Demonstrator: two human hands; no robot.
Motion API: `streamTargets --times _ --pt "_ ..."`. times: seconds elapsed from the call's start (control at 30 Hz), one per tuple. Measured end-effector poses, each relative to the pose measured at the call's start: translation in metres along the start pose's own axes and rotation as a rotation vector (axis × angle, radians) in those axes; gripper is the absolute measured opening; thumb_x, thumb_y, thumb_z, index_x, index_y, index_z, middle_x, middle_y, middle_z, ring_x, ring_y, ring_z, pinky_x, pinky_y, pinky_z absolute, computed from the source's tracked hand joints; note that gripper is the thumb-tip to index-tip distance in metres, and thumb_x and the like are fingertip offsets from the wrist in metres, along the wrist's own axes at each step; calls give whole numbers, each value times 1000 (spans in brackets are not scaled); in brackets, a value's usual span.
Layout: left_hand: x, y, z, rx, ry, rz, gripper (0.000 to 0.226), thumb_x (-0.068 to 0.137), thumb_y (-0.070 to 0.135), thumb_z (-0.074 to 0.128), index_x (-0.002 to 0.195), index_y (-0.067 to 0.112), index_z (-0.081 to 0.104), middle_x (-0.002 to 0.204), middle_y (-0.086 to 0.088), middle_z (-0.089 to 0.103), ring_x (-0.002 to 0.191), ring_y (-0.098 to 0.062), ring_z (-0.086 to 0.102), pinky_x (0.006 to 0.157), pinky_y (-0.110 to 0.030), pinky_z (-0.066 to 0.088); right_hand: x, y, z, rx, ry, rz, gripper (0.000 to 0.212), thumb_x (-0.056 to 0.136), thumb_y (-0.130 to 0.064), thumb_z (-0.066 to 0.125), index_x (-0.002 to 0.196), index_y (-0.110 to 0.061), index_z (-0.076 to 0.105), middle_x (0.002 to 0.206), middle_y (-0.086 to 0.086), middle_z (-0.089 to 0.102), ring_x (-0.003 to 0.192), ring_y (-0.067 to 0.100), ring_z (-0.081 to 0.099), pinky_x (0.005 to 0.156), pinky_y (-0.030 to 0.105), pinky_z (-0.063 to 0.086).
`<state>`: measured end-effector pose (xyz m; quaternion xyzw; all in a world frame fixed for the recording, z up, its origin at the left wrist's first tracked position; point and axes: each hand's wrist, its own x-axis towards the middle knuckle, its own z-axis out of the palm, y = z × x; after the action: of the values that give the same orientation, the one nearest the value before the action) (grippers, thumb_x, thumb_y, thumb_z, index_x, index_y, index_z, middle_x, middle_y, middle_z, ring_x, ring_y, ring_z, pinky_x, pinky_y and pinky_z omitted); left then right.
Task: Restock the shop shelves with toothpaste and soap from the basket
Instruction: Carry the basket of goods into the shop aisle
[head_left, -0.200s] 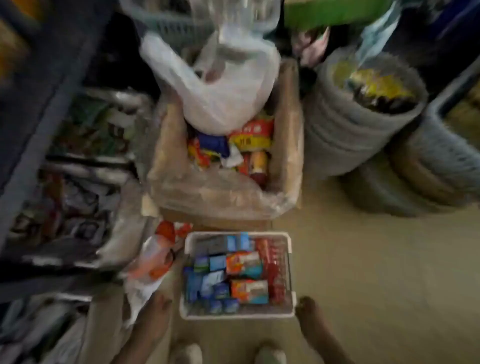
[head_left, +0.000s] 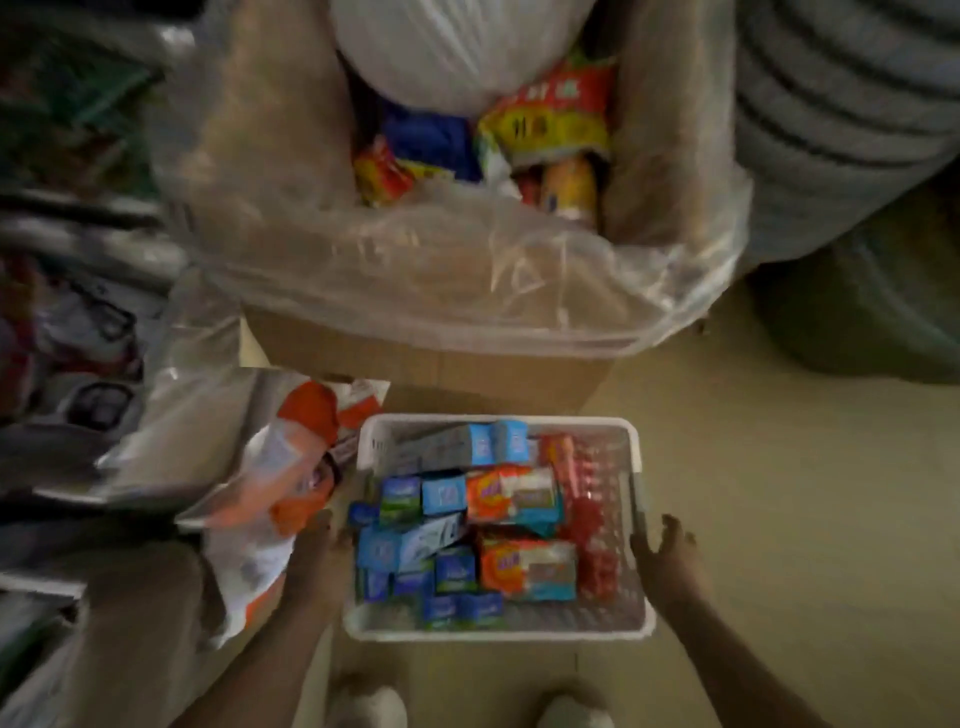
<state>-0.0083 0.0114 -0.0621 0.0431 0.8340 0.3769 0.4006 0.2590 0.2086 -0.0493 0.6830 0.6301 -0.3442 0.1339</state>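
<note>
A: What is sitting on the floor?
B: A white basket (head_left: 498, 631), lying packed with blue toothpaste boxes (head_left: 444, 493) and orange soap packs (head_left: 527, 569).
A: And the hands?
B: The left hand (head_left: 324, 551) is touching the basket's left side; the right hand (head_left: 667, 553) is reaching its right rim, fingers spread.
A: Behind it?
B: A cardboard box (head_left: 431, 364) is standing draped in clear plastic.

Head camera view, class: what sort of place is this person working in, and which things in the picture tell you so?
Probably a small shop or its stockroom. A white basket on the floor holds boxed toothpaste and wrapped soap, a plastic-lined cardboard box behind it holds packaged goods, and more packets crowd the left.
</note>
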Motion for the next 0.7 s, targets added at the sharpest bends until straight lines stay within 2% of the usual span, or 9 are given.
streamTargets --times 0.07,0.17,0.23,0.3,0.37,0.4,0.53,0.6,0.7 --pt "23 -9 11 -283 -21 -61 25 92 31 51 78 10 54 57 11 67 56 -1 61 49 -14 47 26 4 13 47 41 48 47 91 -25 56 127 3 45 120 29 56 106 41 55 88 44 46" --pt "45 -9 15 -404 -106 -99 28 94 37 43 91 17 63 80 3 74 76 -15 69 67 -28 54 37 3 29 173 -39 33 21 92 -16 52 103 3 52 85 19 61 74 31 55 66 36 42" --pt "50 -10 14 -420 -169 -157 30 92 43 45 90 22 65 83 0 74 77 -20 68 73 -37 50 47 4 36 324 -54 61 21 94 -15 48 97 5 54 72 14 58 63 27 52 61 38 43" --pt "53 -16 8 -442 -191 -243 29 82 44 59 92 17 66 83 -3 73 75 -19 69 74 -36 48 46 1 39 388 -59 130 23 94 -18 47 94 3 56 71 16 61 62 28 55 60 37 45" --pt "53 -19 3 -403 -237 -412 54 62 41 69 105 9 65 101 -17 68 92 -30 65 79 -38 46 39 -1 40 429 -70 162 23 95 -23 47 91 -2 58 77 19 65 69 33 61 66 41 49" --pt "51 -18 1 -338 -268 -457 53 64 37 67 107 7 63 104 -20 67 95 -33 62 77 -37 46 37 -1 39 446 -78 170 22 95 -24 46 89 -5 57 78 19 66 72 34 63 67 42 50" --pt "48 -14 8 -173 -285 -386 12 87 8 56 89 1 65 70 -10 72 63 -23 68 57 -23 50 38 0 33 496 -124 158 23 95 -25 47 88 -5 57 71 13 61 64 26 58 61 37 47" --pt "44 -10 16 -242 -212 -284 11 83 -2 57 74 1 62 53 -5 68 50 -20 67 45 -19 50 38 -2 32 491 -118 131 23 94 -26 49 90 -5 56 75 15 63 67 28 60 66 43 49" --pt "42 -17 26 -256 -26 -180 21 71 23 71 76 3 66 74 -13 66 81 -35 64 76 -43 52 38 -5 29 539 -129 132 22 95 -23 49 89 -3 55 69 12 59 58 23 55 54 34 45"
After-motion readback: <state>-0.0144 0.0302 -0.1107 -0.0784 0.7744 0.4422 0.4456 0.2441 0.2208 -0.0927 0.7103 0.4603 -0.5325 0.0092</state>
